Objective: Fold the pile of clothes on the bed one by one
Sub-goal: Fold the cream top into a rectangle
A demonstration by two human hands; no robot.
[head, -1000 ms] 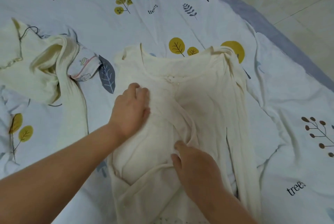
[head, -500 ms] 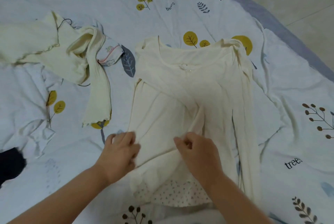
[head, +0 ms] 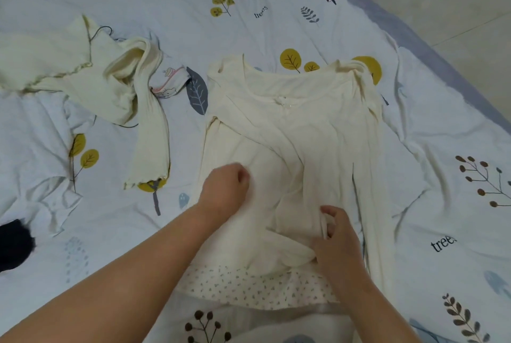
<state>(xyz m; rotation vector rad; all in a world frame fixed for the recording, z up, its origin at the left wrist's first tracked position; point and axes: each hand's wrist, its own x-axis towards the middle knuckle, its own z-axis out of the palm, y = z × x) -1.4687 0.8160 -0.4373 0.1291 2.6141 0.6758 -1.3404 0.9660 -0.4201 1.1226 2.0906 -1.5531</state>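
Since half a second ago the left hand [head: 225, 190] has slid up from the hem onto the middle of the cream top [head: 312, 126], fingers curled, knuckles down; whether it grips cloth I cannot tell. The right hand [head: 338, 240] has shifted right and now pinches a fold. The garment lies flat under both hands on the bed [head: 442, 126]; 1 more crumpled top [head: 119, 85] waits beyond the left hand, so folding looks early.

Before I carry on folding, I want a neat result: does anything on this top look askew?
Yes. The cream top is bunched diagonally across its chest, and the right hand pinches a crumpled fold near the dotted hem. The left hand rests on its left side.
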